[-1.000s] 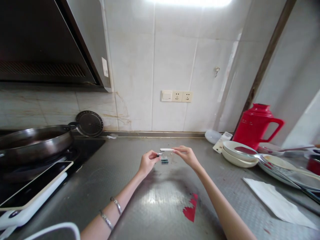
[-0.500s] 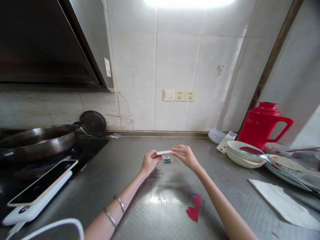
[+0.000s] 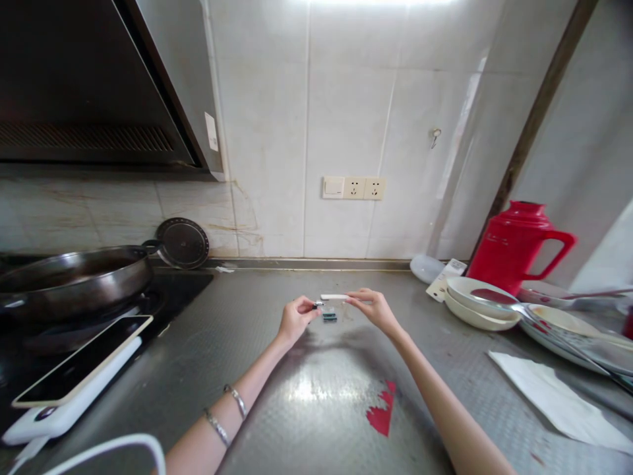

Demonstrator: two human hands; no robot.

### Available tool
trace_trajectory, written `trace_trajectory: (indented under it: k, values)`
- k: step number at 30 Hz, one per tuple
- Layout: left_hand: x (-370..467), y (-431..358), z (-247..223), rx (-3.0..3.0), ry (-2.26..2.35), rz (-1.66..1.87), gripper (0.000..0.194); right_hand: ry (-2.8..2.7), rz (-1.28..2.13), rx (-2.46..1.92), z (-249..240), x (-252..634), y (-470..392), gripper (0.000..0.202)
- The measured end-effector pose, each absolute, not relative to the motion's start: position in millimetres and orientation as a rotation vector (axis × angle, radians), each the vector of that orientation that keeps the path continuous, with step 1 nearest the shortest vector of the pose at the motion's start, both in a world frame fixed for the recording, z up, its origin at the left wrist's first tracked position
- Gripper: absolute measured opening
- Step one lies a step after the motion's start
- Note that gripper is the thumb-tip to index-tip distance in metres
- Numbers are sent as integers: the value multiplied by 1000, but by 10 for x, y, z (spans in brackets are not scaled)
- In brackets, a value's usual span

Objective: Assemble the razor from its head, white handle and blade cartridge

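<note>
My right hand point(image 3: 374, 311) pinches the end of a thin white bar point(image 3: 333, 297), which lies roughly level above the counter. Opposite it, my left hand point(image 3: 295, 321) is closed on a small dark and silver piece point(image 3: 318, 304), too small to name. A narrow gap separates this piece from the white bar. Two bangles circle my left wrist. Just below and between my hands, small dark teal pieces point(image 3: 329, 317) rest on the metal counter point(image 3: 267, 409); their kind is unclear.
A torn red scrap point(image 3: 382, 415) lies nearer to me. To the left are a pan point(image 3: 74, 280) on the stove and a phone point(image 3: 82, 361) on a white device with a cable. Bowls point(image 3: 479, 313), a napkin point(image 3: 554, 399) and a red thermos point(image 3: 517, 247) stand right.
Both hands touched the white bar earlier. Now it has shifted right with my right hand, and my left hand holds the small dark piece apart from it.
</note>
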State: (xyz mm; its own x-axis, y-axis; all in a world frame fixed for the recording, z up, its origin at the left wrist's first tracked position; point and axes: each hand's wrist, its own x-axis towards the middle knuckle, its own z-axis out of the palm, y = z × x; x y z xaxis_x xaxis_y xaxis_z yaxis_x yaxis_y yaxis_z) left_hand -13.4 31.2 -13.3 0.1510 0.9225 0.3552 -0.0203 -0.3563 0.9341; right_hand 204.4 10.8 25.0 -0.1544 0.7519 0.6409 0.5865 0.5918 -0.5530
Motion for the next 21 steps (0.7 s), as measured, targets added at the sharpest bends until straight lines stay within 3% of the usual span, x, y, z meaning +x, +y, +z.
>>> trace_trajectory:
  k: [21]
  values:
    - [-155,310,-114,1556,922,1371,20,-1832,273,-1064,221,2018,110,32]
